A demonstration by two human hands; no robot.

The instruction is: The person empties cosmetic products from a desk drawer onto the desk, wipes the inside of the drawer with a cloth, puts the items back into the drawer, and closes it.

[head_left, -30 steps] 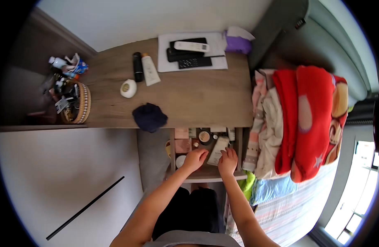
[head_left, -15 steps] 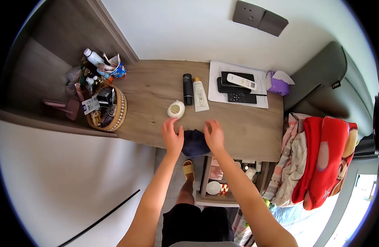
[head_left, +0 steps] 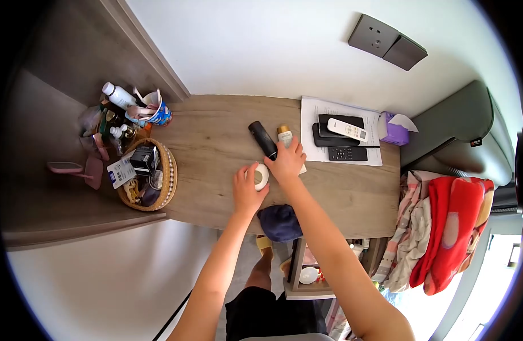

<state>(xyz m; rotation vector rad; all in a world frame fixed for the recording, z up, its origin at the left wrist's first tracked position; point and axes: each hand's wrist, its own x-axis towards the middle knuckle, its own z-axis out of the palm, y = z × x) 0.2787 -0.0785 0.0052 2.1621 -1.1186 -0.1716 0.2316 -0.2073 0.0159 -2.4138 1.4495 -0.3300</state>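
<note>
My left hand (head_left: 248,192) curls its fingers round the side of a small round white container (head_left: 262,177) on the desk. My right hand (head_left: 286,163) is closed over the lower end of a black cylindrical bottle (head_left: 262,139), which lies slanted. Under the same hand is a cream tube with a gold cap (head_left: 284,135); its middle is hidden by my fingers, so I cannot tell whether they grip it too. A dark navy cloth bundle (head_left: 280,223) rests at the desk's front edge, below my hands.
At left stands a woven basket (head_left: 170,176) of small items, with a blue cup (head_left: 160,115) behind. Papers (head_left: 315,106) bear a white remote (head_left: 346,130) and a black remote (head_left: 348,154), beside a purple tissue box (head_left: 393,132). An open drawer (head_left: 295,267) juts out below the desk (head_left: 352,199).
Both hands have moved forward from beside the navy cloth, the left to the white container, the right to the bottle and tube. The black bottle has turned from nearly straight to slanted.
</note>
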